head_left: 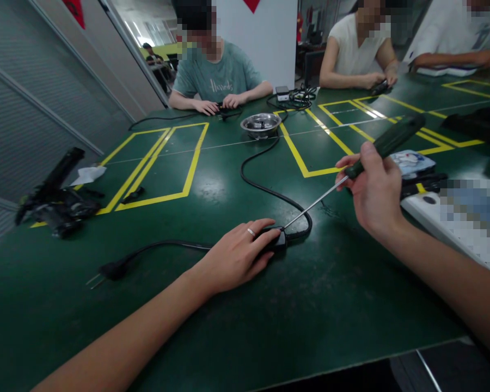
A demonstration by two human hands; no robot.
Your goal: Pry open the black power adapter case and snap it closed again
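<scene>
My left hand (pixel 239 253) lies over a small black inline switch box (pixel 278 240) on a black power cable (pixel 265 188) and presses it to the green table (pixel 245 321). A ring shows on one finger. My right hand (pixel 371 188) grips the dark green handle of a screwdriver (pixel 386 144). Its thin metal shaft slants down to the left, and the tip touches the box at its right end. The cable's plug (pixel 110 269) lies to the left of my left arm.
A metal bowl (pixel 260 124) stands at mid-table, with yellow tape rectangles (pixel 159 163) around it. Black parts (pixel 57 201) are heaped at the left edge. A white device (pixel 433 209) and a blue-white pack (pixel 412 161) lie at right. Three other people sit at the far side.
</scene>
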